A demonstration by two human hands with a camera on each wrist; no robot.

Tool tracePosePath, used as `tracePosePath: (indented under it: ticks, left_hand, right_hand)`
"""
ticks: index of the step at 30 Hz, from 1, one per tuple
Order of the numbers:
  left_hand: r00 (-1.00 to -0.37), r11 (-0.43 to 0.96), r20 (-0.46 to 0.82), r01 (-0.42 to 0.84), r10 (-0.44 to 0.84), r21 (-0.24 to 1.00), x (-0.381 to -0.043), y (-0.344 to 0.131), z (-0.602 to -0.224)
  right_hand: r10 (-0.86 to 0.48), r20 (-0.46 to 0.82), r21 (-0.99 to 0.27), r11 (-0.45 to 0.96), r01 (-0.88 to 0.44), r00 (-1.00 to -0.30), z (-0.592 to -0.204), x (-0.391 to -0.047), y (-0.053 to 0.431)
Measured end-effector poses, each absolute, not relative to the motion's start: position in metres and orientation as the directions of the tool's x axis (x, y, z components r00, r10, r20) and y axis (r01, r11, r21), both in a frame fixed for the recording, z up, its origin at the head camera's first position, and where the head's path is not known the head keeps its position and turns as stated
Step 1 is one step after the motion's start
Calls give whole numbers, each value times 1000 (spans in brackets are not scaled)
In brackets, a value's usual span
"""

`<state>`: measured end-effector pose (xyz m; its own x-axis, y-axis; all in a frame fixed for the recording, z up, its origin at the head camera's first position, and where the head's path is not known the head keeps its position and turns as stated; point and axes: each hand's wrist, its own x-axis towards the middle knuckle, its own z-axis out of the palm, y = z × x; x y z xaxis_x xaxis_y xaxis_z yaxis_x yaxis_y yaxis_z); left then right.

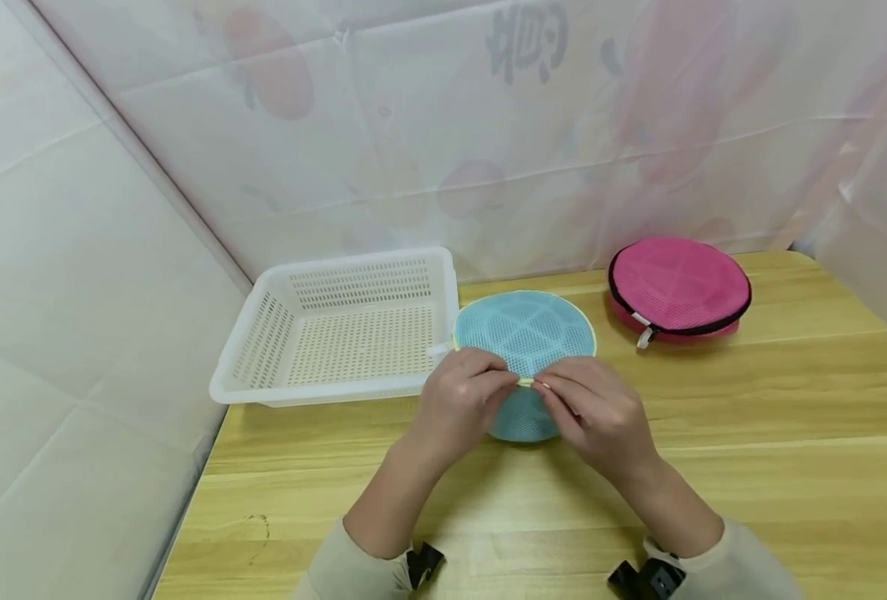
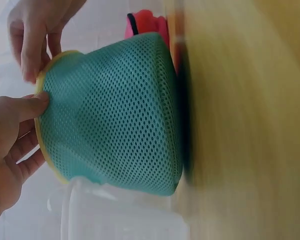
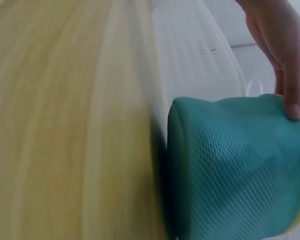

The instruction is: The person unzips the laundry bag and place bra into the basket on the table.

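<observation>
A round blue-green mesh laundry bag [image 1: 529, 329] with yellow trim stands on the table in front of the person. My left hand [image 1: 460, 402] pinches its yellow front edge between thumb and fingers. Close beside it, my right hand [image 1: 601, 408] pinches the same edge, with the fingertips of both hands a short gap apart. In the left wrist view the bag's mesh side [image 2: 110, 115] shows, its base down on the wood. Whether a zip pull lies under the right fingertips is hidden.
A white perforated plastic basket [image 1: 331, 387] stands left of the bag. A pink mesh laundry bag [image 1: 679, 283] with a black zip sits at the back right. The wooden table [image 1: 789, 450] meets a printed curtain [image 1: 428, 125] behind.
</observation>
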<state>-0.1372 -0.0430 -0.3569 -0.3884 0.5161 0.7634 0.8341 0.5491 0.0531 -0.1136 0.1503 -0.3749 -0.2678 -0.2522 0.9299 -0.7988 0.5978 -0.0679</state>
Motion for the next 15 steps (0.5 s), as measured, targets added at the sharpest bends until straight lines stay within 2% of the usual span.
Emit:
tracePosePath:
  ticks: [7,11,15]
  left_hand:
    - [-451,567,753,814,478,128,-148,-60,-354]
    - [-492,582,722,799,487,153,-147,-64,-352]
    - [-461,561,699,821,546,104,-141,-59,-350]
  right_hand:
    - [-225,941,-67,604,-794,-251,-371,-115,153]
    - [-217,940,-82,608,-790,-265,-371,-114,154]
    - [-215,932,-109,601,-792,-292,-373,-113,153]
